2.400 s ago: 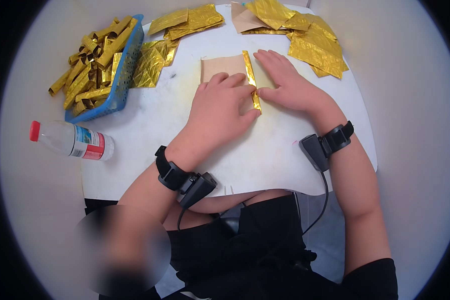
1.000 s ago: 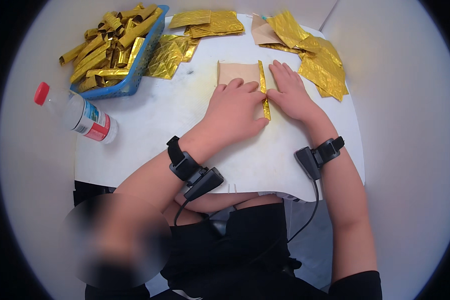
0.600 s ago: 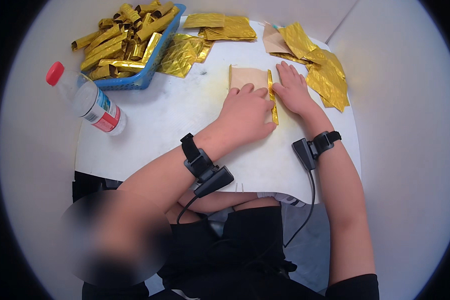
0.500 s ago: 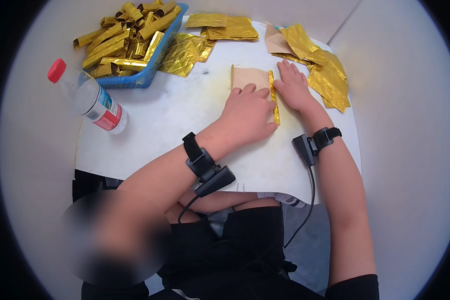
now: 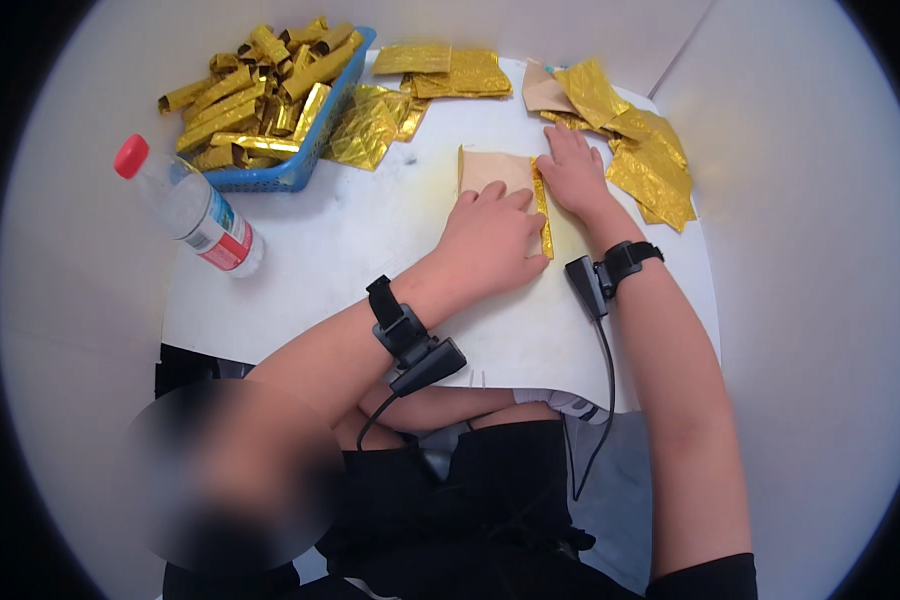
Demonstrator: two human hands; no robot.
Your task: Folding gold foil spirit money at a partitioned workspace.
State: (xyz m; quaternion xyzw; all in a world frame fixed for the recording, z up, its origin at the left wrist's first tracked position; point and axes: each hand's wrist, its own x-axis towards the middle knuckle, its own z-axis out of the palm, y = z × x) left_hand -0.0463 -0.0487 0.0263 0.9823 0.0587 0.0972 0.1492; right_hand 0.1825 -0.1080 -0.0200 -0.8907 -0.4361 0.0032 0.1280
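Observation:
A tan paper sheet (image 5: 490, 168) with a folded gold-foil edge (image 5: 543, 212) lies flat on the white table (image 5: 350, 270). My left hand (image 5: 492, 240) rests palm down on the sheet's near part, fingers together. My right hand (image 5: 572, 172) presses flat on the table just right of the gold edge, fingertips toward the far side. Neither hand grips anything. Both wrists wear black straps with small devices.
A blue basket (image 5: 310, 150) full of folded gold pieces stands at the far left. Loose gold sheets (image 5: 450, 72) lie at the back, with more gold sheets (image 5: 650, 160) at the right. A clear plastic bottle (image 5: 192, 208) with a red cap lies left.
The view has shifted, so everything sits further right and nearer. Both hands stay flat on the sheet, sliding slightly along the gold fold.

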